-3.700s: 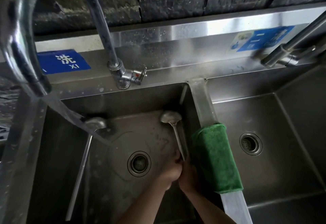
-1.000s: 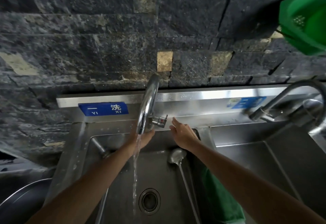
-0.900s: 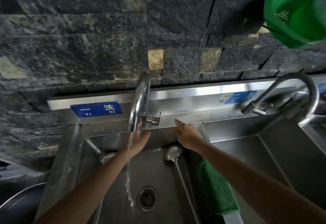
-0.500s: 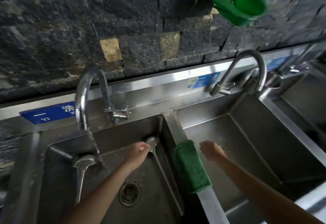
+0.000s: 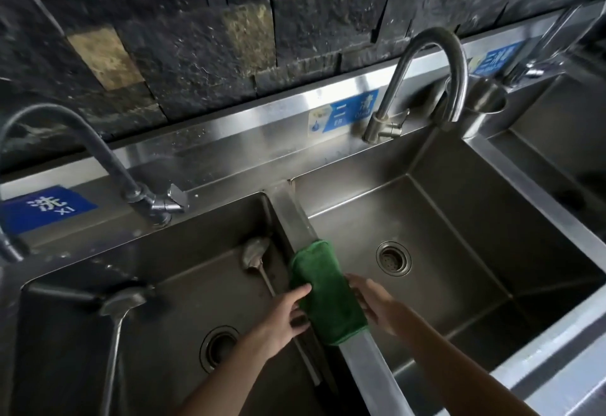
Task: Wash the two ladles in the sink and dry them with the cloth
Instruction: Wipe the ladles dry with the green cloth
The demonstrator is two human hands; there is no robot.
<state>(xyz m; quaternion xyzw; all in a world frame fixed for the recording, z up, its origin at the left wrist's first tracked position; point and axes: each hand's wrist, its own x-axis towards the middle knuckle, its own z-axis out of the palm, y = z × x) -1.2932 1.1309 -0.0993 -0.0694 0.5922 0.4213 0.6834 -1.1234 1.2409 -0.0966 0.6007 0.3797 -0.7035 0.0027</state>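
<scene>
The green cloth (image 5: 328, 294), draped over the divider edge (image 5: 288, 209), is gripped between left hand (image 5: 285, 317) and right hand (image 5: 373, 304); one ladle (image 5: 259, 261) is leaned just beyond the left hand.

Just one camera, worn on the person's head, and it looked forward and steeply down from close above the stainless steel divider (image 5: 288, 209) between two sink basins, tilted, with the dark stone wall (image 5: 196, 38) filling the top.
</scene>
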